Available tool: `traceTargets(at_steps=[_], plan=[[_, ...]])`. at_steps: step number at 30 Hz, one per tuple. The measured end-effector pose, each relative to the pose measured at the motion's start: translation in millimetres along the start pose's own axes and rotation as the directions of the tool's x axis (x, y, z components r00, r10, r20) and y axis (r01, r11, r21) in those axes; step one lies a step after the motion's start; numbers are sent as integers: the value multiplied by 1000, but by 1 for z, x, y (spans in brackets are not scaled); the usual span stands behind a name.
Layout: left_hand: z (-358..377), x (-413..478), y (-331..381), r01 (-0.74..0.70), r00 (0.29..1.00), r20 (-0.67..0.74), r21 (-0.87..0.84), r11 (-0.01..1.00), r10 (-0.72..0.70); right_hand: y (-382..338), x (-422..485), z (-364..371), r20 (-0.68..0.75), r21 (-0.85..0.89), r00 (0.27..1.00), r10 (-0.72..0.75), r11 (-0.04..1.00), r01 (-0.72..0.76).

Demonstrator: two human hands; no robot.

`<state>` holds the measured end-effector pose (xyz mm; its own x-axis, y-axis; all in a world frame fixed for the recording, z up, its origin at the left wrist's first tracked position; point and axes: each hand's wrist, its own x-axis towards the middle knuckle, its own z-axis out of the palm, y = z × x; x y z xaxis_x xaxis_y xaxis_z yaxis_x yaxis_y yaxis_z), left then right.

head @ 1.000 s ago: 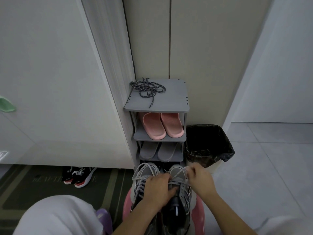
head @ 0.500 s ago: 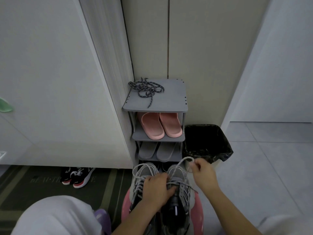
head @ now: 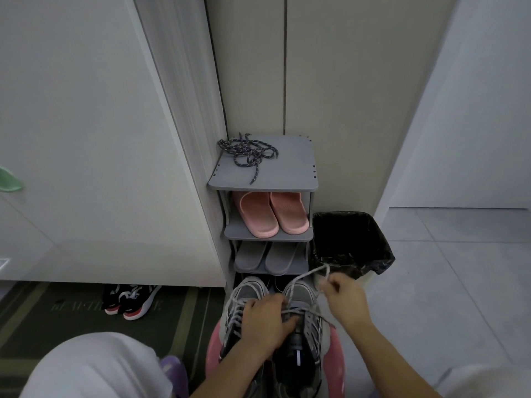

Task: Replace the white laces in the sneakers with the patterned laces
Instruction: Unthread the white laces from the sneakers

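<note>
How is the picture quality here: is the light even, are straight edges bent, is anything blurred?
Head view: dim, soft light, no hard shadows; wall edges lean outward from the wide lens; patterned laces look sharp; the right hand pinching the white lace is slightly soft; the bin liner glints faintly.

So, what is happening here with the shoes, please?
A person is unlacing grey sneakers that stand on a pink stool. The left hand holds the sneakers down, and the right hand pinches a white lace, lifted in a loop. The patterned laces lie untouched on top of the grey shoe rack.
</note>
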<state>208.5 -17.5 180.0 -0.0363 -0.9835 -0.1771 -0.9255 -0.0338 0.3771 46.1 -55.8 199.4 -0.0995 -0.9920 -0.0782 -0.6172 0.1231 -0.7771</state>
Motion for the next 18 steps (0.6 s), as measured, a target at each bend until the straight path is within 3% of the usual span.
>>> traceTargets(at_steps=[3, 5, 7, 10, 14, 18], plan=[[1, 0, -1, -2, 1000, -1, -27, 1000, 2, -6, 13, -20, -144, 234, 986, 84, 971, -49], [1, 0, -1, 0, 1000, -5, -31, 1000, 0, -2, 16, -24, -92, 309, 984, 152, 944, -117], [1, 0, 0, 0, 1000, -8, -25, 1000, 0, 6, 11, -16, 76, 256, 984, 158, 951, -173], [0, -1, 1, -1, 1000, -18, -18, 1000, 1, 16, -1, 5, 266, 80, 961, 73, 992, -97], [0, -1, 1, -2, 1000, -24, -15, 1000, 1, 23, -4, 21, 238, -159, 971, -20, 985, 59], [-1, 0, 0, 1, 1000, -22, -33, 999, -1, 13, -2, 9, 99, -78, 995, -24, 996, 32]])
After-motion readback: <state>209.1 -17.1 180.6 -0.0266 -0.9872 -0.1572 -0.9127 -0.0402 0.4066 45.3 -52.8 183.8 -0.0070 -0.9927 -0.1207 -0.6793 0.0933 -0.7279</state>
